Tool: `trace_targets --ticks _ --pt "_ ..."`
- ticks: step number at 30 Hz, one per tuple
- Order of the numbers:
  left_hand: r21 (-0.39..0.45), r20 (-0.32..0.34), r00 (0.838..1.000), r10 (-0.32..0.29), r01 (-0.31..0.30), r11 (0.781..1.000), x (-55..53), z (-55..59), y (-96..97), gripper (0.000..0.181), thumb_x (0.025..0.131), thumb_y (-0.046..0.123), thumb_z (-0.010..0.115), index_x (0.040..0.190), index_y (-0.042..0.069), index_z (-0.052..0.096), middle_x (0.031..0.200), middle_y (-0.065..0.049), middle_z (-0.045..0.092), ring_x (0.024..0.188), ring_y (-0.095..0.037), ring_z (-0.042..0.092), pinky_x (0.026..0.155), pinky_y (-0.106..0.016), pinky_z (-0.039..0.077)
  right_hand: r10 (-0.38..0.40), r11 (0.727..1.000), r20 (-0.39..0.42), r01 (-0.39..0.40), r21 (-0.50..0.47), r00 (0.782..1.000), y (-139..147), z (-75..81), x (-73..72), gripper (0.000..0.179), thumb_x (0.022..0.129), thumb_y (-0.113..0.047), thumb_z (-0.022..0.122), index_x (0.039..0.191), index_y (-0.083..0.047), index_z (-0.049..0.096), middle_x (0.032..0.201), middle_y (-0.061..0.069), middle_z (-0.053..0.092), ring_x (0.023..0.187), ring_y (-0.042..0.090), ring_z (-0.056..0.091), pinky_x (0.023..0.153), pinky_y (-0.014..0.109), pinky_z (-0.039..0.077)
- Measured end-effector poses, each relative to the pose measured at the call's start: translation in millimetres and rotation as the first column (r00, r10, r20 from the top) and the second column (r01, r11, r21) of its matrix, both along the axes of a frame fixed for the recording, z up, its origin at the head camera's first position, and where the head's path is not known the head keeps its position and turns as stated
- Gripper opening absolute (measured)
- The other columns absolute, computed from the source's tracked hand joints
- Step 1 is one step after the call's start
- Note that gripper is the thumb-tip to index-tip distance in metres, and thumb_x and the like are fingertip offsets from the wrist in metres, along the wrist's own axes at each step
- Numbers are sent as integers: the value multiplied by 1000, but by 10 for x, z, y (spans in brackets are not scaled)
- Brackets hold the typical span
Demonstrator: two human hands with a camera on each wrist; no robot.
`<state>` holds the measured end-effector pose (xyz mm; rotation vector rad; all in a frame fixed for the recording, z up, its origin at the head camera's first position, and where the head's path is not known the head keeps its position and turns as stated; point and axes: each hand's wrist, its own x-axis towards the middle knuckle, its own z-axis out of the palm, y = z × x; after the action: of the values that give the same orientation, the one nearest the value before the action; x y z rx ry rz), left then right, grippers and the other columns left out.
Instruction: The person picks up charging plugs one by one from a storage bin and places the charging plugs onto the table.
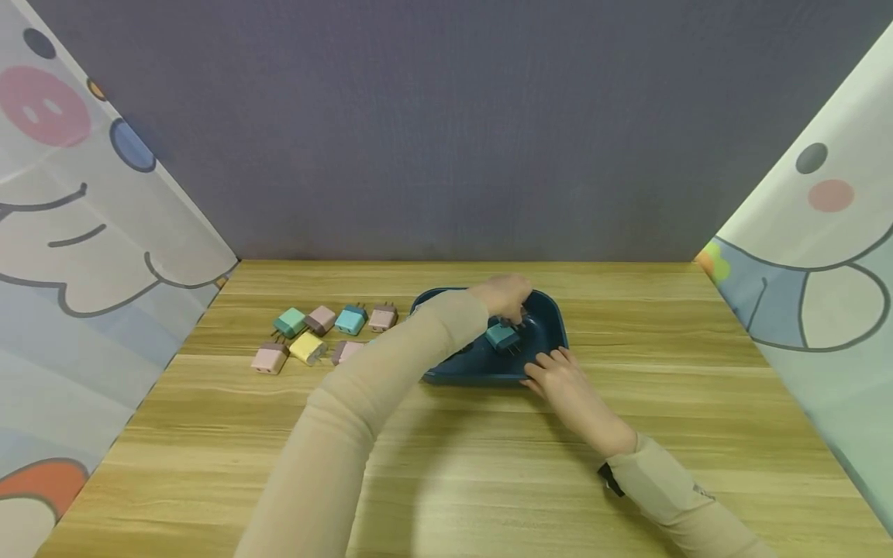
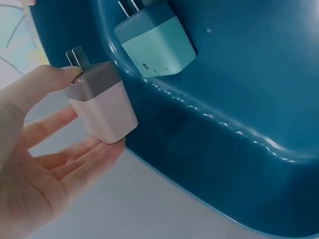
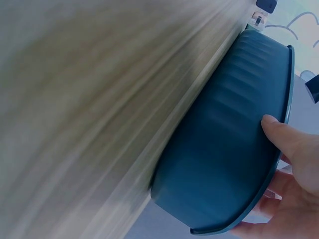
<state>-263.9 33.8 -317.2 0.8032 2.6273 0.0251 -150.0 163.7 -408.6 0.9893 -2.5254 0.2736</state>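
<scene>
My left hand (image 1: 504, 294) is over the far right part of a dark blue plastic basin (image 1: 481, 380). Between its thumb and fingertips it pinches a pink charger plug (image 2: 104, 119) with a brown prong end, its two metal prongs by the thumb. Beside that, a teal charger plug (image 2: 159, 47) with a dark blue end lies on the basin floor. My right hand (image 1: 563, 387) grips the basin's near right corner, thumb (image 3: 276, 132) on the outer wall and fingers over the rim. In the head view my left forearm covers part of the basin.
Left of the basin, several charger plugs lie on the wooden table (image 1: 209, 434), among them a green one (image 1: 289, 322), a yellow one (image 1: 308, 349) and a pink one (image 1: 270, 358). A grey panel (image 1: 460, 155) rises behind, and cartoon-printed sheets flank the table.
</scene>
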Motion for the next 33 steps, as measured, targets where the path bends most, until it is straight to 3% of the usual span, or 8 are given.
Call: trace_targets --ticks 4,7,10,16,28,33 --pt "18 18 1000 -5 5 1000 5 41 -48 5 83 14 60 79 11 60 71 1 57 64 -11 56 52 -20 40 2 1000 -8 -2 -8 1000 -2 -3 0 14 74 -16 71 72 -12 57 69 0 49 65 19 42 78 48 44" --pt "19 11 1000 -14 14 1000 -1 65 -89 13 83 13 60 71 11 56 59 2 48 52 -9 41 48 -21 32 0 1000 -15 0 -12 1000 -2 -7 0 16 72 -16 72 71 -12 56 68 0 49 64 19 42 78 48 44" --pt "13 -1 1000 -25 25 1000 -7 76 -129 17 82 14 60 68 12 52 55 2 38 50 -9 30 48 -22 26 -7 1000 -10 7 -6 1000 -4 -8 -3 16 72 -16 72 70 -11 56 68 0 49 64 20 42 78 48 44" --pt "19 -22 999 -37 37 999 -1 89 -222 12 80 18 65 80 10 57 74 1 51 61 -10 41 53 -23 32 -17 1000 9 17 5 1000 -4 6 -1 15 73 -16 71 72 -11 58 69 1 49 65 20 44 79 49 44" --pt "41 -34 998 -47 49 998 132 184 -414 12 78 17 67 84 8 61 83 -1 57 66 -11 44 58 -23 37 -18 1000 1 17 4 1000 -8 9 1 14 72 -16 72 73 -10 59 69 1 50 65 20 45 77 49 44" --pt "36 -64 997 -49 51 998 197 197 -510 22 78 17 67 97 7 63 99 -4 59 79 -11 52 70 -23 45 -16 1000 3 16 -1 1000 -3 11 2 14 72 -16 72 73 -10 59 69 1 50 64 20 44 77 48 44"
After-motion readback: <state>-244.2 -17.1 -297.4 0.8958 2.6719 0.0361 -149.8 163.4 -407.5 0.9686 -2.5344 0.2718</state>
